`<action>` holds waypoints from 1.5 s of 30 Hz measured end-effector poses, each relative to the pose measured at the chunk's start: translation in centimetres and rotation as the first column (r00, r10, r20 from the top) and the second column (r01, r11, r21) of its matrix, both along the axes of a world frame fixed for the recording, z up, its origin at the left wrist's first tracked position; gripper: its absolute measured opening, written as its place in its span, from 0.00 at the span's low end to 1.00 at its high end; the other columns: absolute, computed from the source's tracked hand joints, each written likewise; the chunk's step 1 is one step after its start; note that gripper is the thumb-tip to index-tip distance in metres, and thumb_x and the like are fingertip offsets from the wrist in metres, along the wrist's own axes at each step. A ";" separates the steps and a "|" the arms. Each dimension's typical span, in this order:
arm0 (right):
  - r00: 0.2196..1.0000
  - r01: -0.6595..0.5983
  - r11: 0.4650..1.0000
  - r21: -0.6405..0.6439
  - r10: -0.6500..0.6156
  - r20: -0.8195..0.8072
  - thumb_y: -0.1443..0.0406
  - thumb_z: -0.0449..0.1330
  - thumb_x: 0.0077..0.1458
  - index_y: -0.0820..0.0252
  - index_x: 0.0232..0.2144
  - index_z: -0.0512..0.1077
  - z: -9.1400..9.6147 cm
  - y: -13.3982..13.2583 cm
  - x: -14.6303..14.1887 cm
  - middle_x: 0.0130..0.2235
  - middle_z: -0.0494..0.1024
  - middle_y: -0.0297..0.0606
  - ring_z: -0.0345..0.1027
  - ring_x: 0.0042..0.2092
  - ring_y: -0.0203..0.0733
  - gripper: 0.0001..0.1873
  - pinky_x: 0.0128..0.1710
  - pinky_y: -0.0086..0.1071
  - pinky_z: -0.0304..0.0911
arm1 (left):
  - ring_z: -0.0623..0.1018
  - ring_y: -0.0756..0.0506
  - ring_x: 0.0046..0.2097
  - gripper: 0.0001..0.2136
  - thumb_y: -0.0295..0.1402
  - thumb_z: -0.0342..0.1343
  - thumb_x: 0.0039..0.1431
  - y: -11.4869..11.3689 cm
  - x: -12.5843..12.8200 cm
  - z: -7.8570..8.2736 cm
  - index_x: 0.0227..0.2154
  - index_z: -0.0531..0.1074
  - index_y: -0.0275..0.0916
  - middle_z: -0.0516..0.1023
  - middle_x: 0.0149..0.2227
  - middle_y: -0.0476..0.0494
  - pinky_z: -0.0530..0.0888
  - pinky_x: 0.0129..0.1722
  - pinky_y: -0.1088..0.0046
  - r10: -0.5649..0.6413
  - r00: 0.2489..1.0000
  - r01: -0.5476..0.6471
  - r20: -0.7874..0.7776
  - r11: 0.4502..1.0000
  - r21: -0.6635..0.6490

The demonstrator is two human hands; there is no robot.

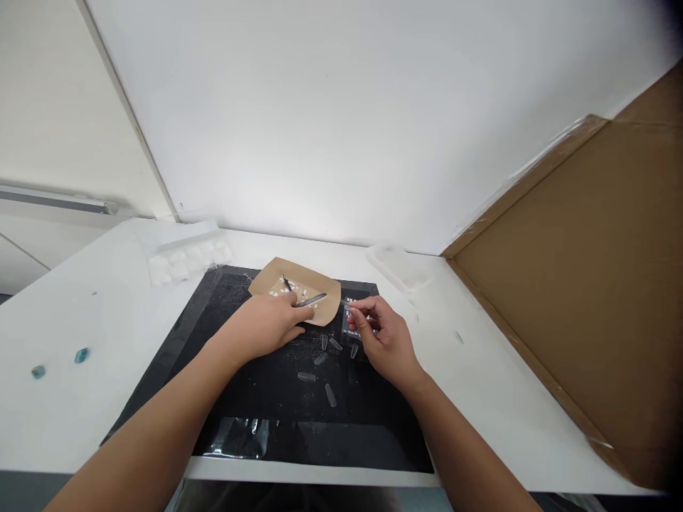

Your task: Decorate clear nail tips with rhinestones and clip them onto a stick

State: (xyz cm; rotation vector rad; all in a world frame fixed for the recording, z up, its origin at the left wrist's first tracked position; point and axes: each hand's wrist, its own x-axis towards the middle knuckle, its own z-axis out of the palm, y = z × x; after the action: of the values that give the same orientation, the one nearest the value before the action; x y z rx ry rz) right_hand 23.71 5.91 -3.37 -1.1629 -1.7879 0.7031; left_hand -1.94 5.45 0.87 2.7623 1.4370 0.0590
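My left hand (269, 320) is closed around a slim grey pointed tool (312, 301), its tip over the brown paper tray (328, 313). White bits (274, 291) and a thin dark piece (288, 283) lie in the tray. To the right, the thumb and fingers of my right hand (381, 334) pinch a small clear nail tip (346, 304) near the tray's edge. Beneath that hand is a dark card with white marks (349, 327), partly covered. Several clear nail tips (331, 395) are scattered on the black mat (256, 398) between my wrists.
A clear plastic box (398, 267) stands behind my right hand, and a white compartment tray (186, 259) is at back left. Two teal pieces (81, 355) lie on the white table (64, 419). A cardboard panel (587, 284) borders the right side, a white wall (320, 128) the back.
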 end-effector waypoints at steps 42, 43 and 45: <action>1.000 -0.014 0.987 0.160 0.012 0.012 0.59 0.57 0.69 0.52 0.43 0.70 -0.6 -0.4 0.0 0.36 0.78 0.36 0.76 0.35 0.41 0.05 0.34 0.36 0.71 | 0.57 0.52 0.21 0.19 0.51 0.45 0.72 -2.8 5.5 -1.6 0.43 0.70 0.40 0.57 0.22 0.58 0.58 0.19 0.77 0.554 0.373 0.244 0.744 0.715 -0.655; 1.000 -0.011 0.988 0.156 0.009 0.015 0.59 0.58 0.69 0.51 0.43 0.70 -0.6 -0.4 0.0 0.36 0.79 0.35 0.76 0.35 0.41 0.05 0.34 0.36 0.70 | 0.56 0.52 0.21 0.19 0.52 0.46 0.72 -2.8 5.6 -1.6 0.43 0.70 0.40 0.56 0.21 0.58 0.57 0.19 0.78 0.564 0.356 0.260 0.745 0.706 -0.659; 1.000 -0.005 0.987 0.160 0.003 0.013 0.59 0.58 0.69 0.51 0.43 0.70 -0.5 -0.5 0.0 0.36 0.79 0.35 0.76 0.35 0.41 0.04 0.35 0.36 0.70 | 0.55 0.53 0.21 0.19 0.52 0.46 0.71 -2.9 5.7 -1.6 0.43 0.69 0.40 0.56 0.21 0.59 0.56 0.18 0.78 0.576 0.331 0.286 0.747 0.693 -0.662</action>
State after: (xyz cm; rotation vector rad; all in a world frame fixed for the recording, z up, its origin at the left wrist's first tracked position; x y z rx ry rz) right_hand 23.70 5.45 -3.88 -1.0582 -1.8225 0.5447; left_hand 3.73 2.58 -0.73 1.3380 0.9752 0.7984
